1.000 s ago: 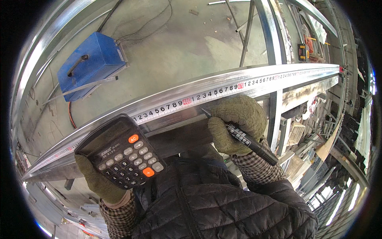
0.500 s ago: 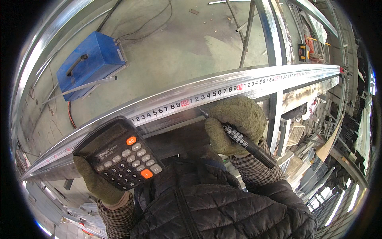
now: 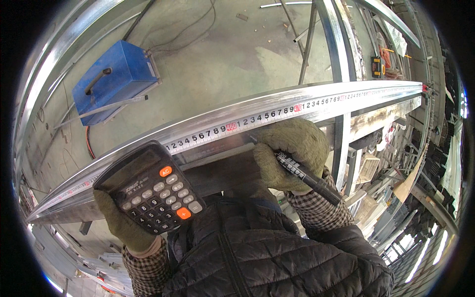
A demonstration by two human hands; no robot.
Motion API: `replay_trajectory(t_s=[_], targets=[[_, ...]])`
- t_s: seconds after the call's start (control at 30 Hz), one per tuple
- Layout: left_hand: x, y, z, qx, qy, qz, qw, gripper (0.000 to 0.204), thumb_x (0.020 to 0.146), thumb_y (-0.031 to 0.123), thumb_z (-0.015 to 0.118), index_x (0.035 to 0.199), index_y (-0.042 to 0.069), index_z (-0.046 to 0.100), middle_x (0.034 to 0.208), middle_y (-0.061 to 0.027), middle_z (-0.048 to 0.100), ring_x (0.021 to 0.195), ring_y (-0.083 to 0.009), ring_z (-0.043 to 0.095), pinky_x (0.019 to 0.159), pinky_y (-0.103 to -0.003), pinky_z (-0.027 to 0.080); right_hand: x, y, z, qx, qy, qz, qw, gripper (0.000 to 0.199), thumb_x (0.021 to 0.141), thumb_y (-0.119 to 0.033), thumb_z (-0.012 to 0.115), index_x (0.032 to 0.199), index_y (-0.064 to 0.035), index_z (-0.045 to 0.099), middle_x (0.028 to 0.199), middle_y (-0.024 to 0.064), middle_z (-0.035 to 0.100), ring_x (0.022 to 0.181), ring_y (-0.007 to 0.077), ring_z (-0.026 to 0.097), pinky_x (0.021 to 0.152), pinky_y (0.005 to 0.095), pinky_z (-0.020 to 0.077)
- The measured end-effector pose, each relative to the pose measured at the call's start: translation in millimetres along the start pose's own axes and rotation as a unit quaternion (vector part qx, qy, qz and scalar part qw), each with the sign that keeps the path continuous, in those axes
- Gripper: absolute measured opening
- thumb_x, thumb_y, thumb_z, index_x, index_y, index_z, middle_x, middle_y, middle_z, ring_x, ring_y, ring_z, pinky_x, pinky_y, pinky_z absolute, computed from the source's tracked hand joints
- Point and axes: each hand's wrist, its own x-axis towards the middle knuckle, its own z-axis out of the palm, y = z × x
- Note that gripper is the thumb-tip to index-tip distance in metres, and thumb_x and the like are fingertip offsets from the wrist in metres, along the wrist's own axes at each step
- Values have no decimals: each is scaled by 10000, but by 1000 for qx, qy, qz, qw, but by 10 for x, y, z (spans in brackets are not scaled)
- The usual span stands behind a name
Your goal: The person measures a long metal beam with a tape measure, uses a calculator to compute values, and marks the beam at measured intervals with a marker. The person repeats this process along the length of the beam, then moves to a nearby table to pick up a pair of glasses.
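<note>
A black calculator [image 3: 148,190] with grey, black and orange keys is held by its left edge in my gloved left hand [image 3: 121,225]. My right hand [image 3: 294,153], in a green fuzzy glove, is closed round a black marker pen [image 3: 309,179]; the pen's dark tip points at the tape's lower edge. A white tape measure [image 3: 257,119] with black and red figures lies stretched along a shiny metal bar [image 3: 198,121]. The calculator covers part of the tape on the left. My right fingers rest against the bar's near side.
On the floor beyond the bar stands a blue metal box [image 3: 116,79] with a black handle. A metal crossbar [image 3: 341,54] meets the long bar at right. A yellow-and-black tool [image 3: 378,67] lies at the far right. Stacked material and a crate [image 3: 368,168] fill the right side.
The calculator has tilted slightly and shifted a little to the right with my left hand. My right hand and the marker stay at nearly the same spot on the tape.
</note>
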Motion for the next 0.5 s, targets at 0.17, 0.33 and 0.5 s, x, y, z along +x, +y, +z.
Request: replay_trajectory(t_s=[0.17,0.33,0.5], targets=[[-3,41,5,17,13,-19,1000,649,1132,542,482,1453,-7,606,1345,-207,729,1118,-314,775,941,-456,680,-87,40,-119,174,-4,51,983,131,923,-84,809,962,-34,694,811,78,710,671,165,683,608,300,571],[14,94,57,33,6,-23,999,636,1130,540,494,1425,-9,620,1315,-203,739,1108,-301,778,925,-442,685,-245,16,-83,291,81,134,944,80,987,-45,737,1009,-28,662,853,83,737,707,130,685,593,283,554],[-18,164,326,26,-50,-47,997,680,1115,581,503,1434,-12,600,1284,-201,744,1030,-283,799,856,-403,706,-323,-338,-165,317,121,180,923,140,987,31,680,1126,19,698,1007,173,790,866,200,778,752,321,648]])
